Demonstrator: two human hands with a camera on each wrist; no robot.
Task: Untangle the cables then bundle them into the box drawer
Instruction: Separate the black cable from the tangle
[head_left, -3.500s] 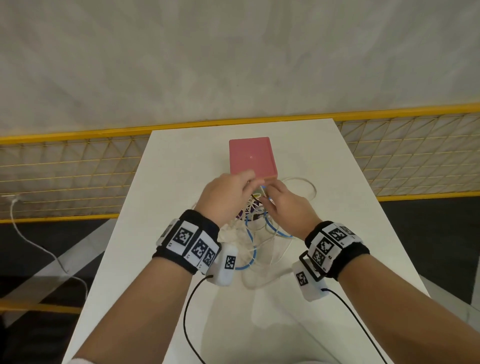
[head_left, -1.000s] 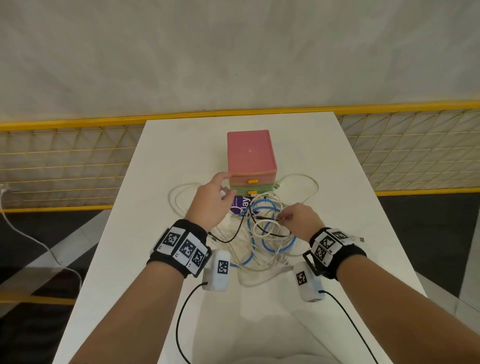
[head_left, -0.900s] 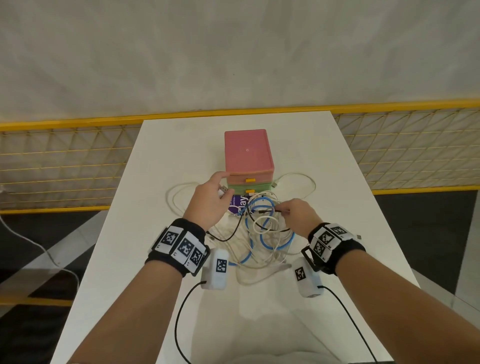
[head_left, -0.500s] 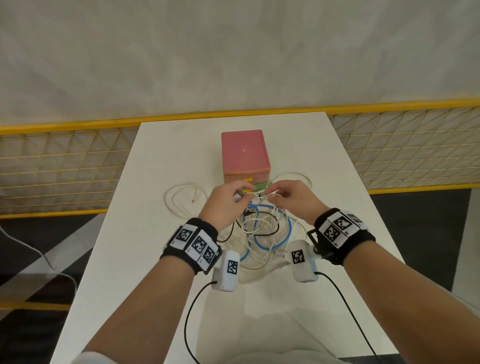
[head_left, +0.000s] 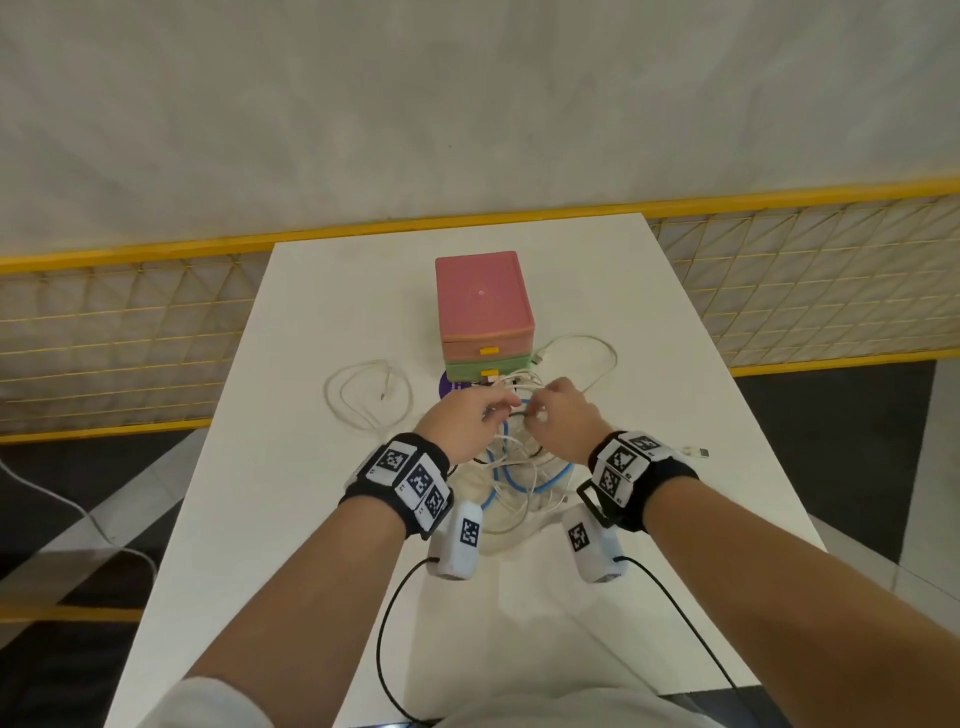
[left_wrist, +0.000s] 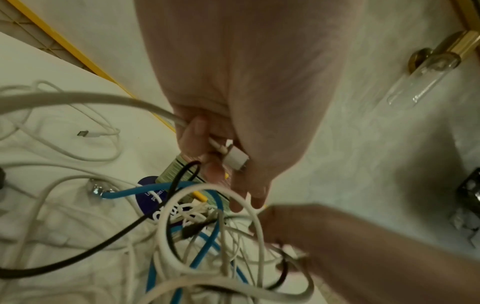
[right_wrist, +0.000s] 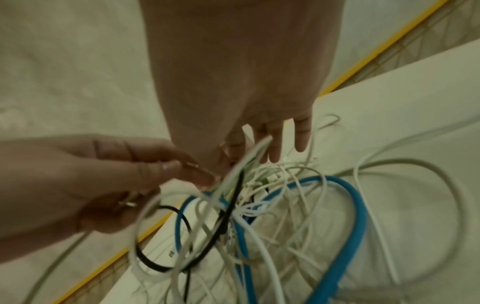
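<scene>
Two hands are raised over the cable tangle (head_left: 519, 467), just before the drawer box (head_left: 485, 312). A white plug (left_wrist: 235, 157) is gripped in the left hand (head_left: 462, 426); strands are pinched by the right hand (head_left: 563, 421). Bare table (head_left: 322, 519) is left toward both side edges.

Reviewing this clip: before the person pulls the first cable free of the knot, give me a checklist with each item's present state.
1. Left hand grips a white cable's plug end: ok.
2. Right hand has a firm hold on the tangled heap of white, blue and black cables: cannot tell, the wrist view is blurred.
3. Cables separated: not ok, the thick blue cable and thin black cable cross through white loops.
4. Drawers of the small pink-and-green plastic drawer box open to receive bundles: not ok, both look closed.
5. Bare white table beside the heap: ok.
</scene>
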